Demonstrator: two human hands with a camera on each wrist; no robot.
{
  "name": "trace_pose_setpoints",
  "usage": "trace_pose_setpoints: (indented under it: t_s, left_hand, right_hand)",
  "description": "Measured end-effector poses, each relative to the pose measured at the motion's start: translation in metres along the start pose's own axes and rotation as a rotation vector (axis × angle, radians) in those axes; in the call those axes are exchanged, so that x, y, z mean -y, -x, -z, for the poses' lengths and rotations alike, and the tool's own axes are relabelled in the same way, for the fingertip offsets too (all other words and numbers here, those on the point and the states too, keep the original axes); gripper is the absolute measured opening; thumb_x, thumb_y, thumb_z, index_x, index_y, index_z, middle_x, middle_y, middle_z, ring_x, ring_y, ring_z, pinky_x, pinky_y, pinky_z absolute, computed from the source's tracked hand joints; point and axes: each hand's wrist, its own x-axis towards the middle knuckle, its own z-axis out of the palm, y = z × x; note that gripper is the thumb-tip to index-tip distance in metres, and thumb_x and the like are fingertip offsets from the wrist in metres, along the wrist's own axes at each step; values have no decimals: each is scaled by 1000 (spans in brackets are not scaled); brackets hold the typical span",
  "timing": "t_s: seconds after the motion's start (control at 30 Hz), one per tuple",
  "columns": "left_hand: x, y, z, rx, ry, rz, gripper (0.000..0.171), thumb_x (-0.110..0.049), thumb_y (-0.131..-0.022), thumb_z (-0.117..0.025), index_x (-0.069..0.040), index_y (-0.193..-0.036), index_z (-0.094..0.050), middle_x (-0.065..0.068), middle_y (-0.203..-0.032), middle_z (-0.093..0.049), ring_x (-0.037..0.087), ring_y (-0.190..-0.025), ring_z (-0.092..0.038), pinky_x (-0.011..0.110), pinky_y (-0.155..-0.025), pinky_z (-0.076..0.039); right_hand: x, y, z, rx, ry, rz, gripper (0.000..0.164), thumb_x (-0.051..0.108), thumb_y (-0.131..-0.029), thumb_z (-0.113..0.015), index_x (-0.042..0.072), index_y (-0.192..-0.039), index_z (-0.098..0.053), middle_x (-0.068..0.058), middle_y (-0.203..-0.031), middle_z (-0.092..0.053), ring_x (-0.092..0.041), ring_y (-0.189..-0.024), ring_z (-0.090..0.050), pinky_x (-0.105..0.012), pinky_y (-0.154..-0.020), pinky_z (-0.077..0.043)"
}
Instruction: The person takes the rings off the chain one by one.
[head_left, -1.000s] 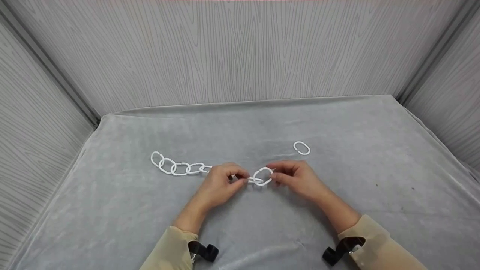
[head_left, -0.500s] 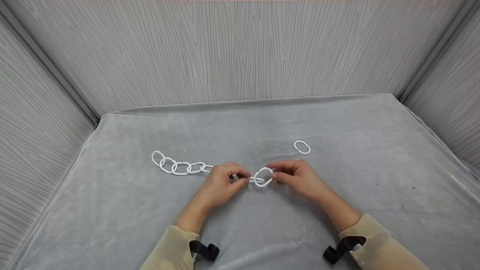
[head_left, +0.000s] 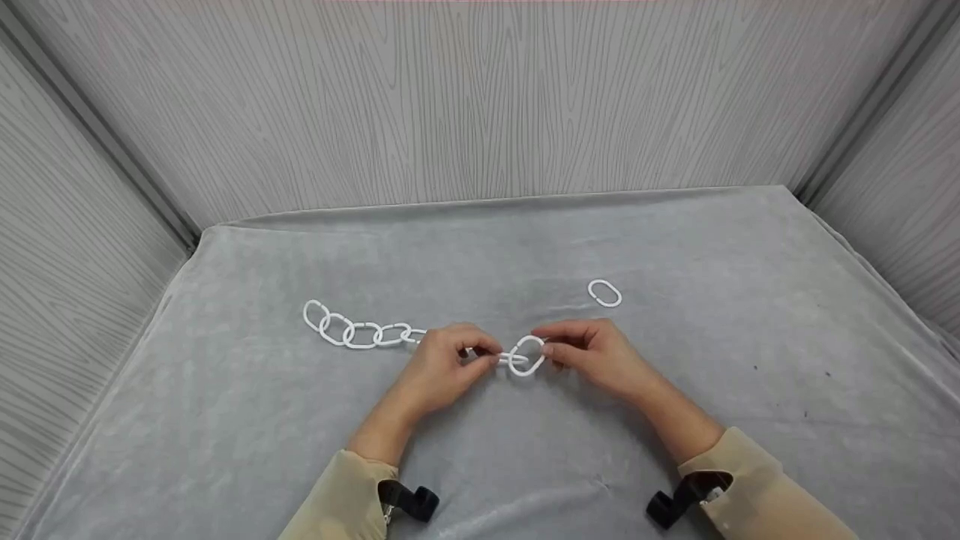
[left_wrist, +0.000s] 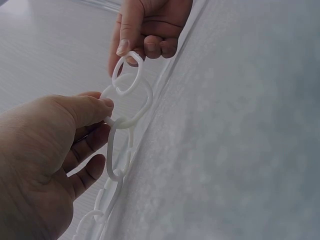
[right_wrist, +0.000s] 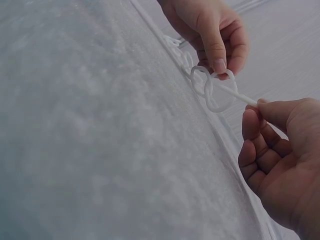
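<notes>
A white chain (head_left: 363, 336) of oval plastic links stretches leftward over the cloth, partly hidden behind my left hand (head_left: 442, 367). Thumb and forefinger of that hand pinch a link near the chain's right end, seen closely in the left wrist view as a white link (left_wrist: 145, 100). My right hand (head_left: 600, 356) pinches the right side of a white end link (head_left: 527, 355), which is tilted up and overlaps the link in my left fingers. In the right wrist view the right thumb (right_wrist: 272, 111) and forefinger hold this end link edge-on, passing through the other link's loop.
One loose white link (head_left: 604, 293) lies on the grey cloth (head_left: 750, 300) beyond my right hand. Grey wood-patterned panels (head_left: 480, 97) stand behind and at both sides. Black wrist mounts (head_left: 409, 501) stick out from the beige sleeves.
The end link turns very slightly between my right fingers. Otherwise both hands hold their places, and the whole scene shifts a little with the head camera.
</notes>
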Motion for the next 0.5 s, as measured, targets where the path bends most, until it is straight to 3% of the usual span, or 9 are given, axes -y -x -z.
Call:
trace_pose_setpoints:
  t_s: [0.33, 0.5]
  left_hand:
    - [0, 0, 0, 0, -3, -10, 7, -3, -90, -81, -9, -94, -82, -2, -90, -76, 13, -85, -68, 38, -73, -53]
    - [-1, 0, 0, 5, -4, 7, 8, -2, -90, -80, -9, -94, -82, -4, -90, -75, 14, -86, -68, 39, -74, -53]
  right_hand:
    - [3, 0, -1, 15, -2, -13, 26, 8, -101, -72, -3, -124, -76, -11, -90, -74, -12, -77, -65, -25, -70, -53]
    - [4, 1, -2, 22, -18, -24, 26, 7, -101, -71, -4, -125, -75, -15, -98, -76, -12, -77, -66, -25, -72, -55]
